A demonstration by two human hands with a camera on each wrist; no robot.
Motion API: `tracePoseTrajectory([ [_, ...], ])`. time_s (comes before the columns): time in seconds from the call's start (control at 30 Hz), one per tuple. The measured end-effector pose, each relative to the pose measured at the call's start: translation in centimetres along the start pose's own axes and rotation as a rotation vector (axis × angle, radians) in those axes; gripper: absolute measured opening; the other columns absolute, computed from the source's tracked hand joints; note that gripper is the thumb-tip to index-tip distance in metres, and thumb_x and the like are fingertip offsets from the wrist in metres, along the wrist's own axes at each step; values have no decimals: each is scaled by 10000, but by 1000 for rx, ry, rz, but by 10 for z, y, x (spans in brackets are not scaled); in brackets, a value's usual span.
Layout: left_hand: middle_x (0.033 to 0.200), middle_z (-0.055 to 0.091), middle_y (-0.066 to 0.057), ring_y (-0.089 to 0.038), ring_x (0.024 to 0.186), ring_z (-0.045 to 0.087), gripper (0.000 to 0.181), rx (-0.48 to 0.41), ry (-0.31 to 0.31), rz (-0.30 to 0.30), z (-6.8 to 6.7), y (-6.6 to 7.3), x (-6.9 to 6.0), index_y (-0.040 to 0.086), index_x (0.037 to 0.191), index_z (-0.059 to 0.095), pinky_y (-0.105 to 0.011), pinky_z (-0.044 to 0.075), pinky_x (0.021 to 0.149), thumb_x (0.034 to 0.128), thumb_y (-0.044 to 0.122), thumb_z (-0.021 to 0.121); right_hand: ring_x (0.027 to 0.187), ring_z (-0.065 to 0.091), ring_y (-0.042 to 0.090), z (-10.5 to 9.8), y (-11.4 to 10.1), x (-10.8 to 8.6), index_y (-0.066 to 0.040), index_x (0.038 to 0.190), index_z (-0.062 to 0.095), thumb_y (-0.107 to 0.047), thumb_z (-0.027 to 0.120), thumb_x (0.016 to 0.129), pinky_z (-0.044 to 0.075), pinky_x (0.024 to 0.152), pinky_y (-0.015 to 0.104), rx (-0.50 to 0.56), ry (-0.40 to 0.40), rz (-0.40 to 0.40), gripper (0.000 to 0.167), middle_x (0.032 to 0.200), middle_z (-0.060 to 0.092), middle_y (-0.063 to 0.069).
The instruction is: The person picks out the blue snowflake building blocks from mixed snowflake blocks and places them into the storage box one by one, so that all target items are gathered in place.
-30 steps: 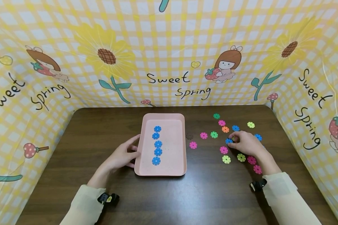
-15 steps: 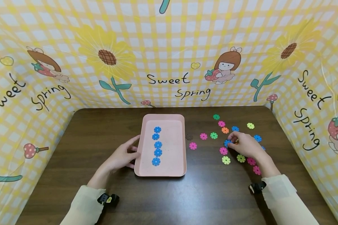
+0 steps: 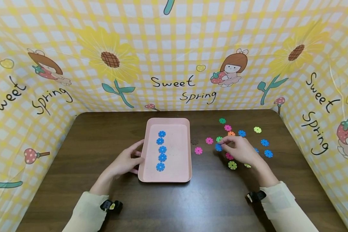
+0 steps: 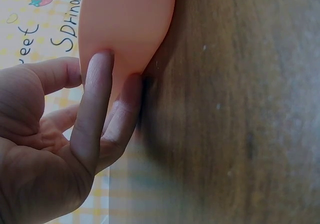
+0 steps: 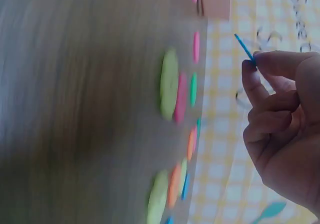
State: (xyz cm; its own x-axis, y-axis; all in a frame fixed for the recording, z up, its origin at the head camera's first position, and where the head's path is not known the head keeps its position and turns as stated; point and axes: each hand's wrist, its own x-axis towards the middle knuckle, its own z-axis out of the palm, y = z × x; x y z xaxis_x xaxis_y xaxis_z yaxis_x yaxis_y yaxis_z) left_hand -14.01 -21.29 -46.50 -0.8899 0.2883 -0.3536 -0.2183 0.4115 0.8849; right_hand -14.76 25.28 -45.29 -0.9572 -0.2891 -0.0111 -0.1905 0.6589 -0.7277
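A pink tray (image 3: 177, 161) holds a column of several blue flower-shaped discs (image 3: 162, 149). At the tray's left edge my left hand (image 3: 127, 161) holds on, fingers spread along the rim and outer wall; the left wrist view shows one fingertip low at the tray's underside. My right hand (image 3: 242, 149) pinches another blue flower-shaped disc (image 3: 218, 147) between thumb and fingertip. In the right wrist view this disc (image 5: 243, 48) appears edge-on, raised off the table. Below and around the right hand lie loose discs, such as a pink one (image 3: 229, 156), partly hidden by it.
More flower-shaped discs lie right of the tray, including a pink disc (image 3: 198, 150), a dark disc (image 3: 194, 141), a lime disc (image 3: 257, 130) and a blue disc (image 3: 268, 153). Patterned yellow cloth (image 3: 174, 48) walls in the brown table (image 3: 168, 206) at the back and sides.
The right hand has moved left with the pinched blue disc, away from the spot among the right-hand discs and uncovering some of them. Left hand and tray have stayed in place.
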Motion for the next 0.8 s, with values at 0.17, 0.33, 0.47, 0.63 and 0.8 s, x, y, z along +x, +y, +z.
tracePoseTrajectory([
  [0.17, 1258, 538, -268, -282, 879, 694, 780, -6, 2, 2, 0, 0, 0, 206, 1658, 270, -455, 635, 641, 990, 64, 649, 723, 584, 187, 23, -22, 7, -158, 1075, 773, -157, 732, 977, 496, 593, 299, 109, -28, -64, 106, 1028, 725, 10],
  [0.33, 1256, 542, -269, -282, 885, 696, 777, -4, 2, 2, 0, 0, 0, 201, 1657, 271, -455, 635, 642, 991, 60, 647, 720, 582, 191, 47, -45, 14, -194, 1044, 780, -159, 753, 961, 501, 633, 290, 176, -69, -124, 94, 969, 709, -45],
  [0.47, 1252, 543, -267, -282, 888, 694, 778, -2, 3, -2, 0, -1, -1, 198, 1658, 268, -457, 636, 643, 993, 56, 646, 659, 537, 215, 65, -60, 19, -197, 1033, 783, -162, 750, 969, 452, 564, 269, 214, -143, -173, 80, 944, 711, -60],
  [0.63, 1252, 539, -265, -282, 874, 693, 780, -3, 7, -3, 0, 0, -1, 205, 1657, 272, -453, 635, 642, 989, 63, 649, 606, 503, 181, 85, -71, 25, -210, 1028, 787, -168, 750, 970, 406, 511, 250, 182, -227, -191, 81, 910, 704, -99],
  [0.8, 1251, 536, -261, -282, 869, 689, 778, -1, 13, -6, 0, 0, 0, 215, 1656, 280, -450, 635, 640, 989, 73, 655, 595, 508, 111, 101, -72, 27, -202, 1027, 788, -161, 748, 966, 413, 516, 249, 129, -285, -203, 84, 841, 684, -116],
])
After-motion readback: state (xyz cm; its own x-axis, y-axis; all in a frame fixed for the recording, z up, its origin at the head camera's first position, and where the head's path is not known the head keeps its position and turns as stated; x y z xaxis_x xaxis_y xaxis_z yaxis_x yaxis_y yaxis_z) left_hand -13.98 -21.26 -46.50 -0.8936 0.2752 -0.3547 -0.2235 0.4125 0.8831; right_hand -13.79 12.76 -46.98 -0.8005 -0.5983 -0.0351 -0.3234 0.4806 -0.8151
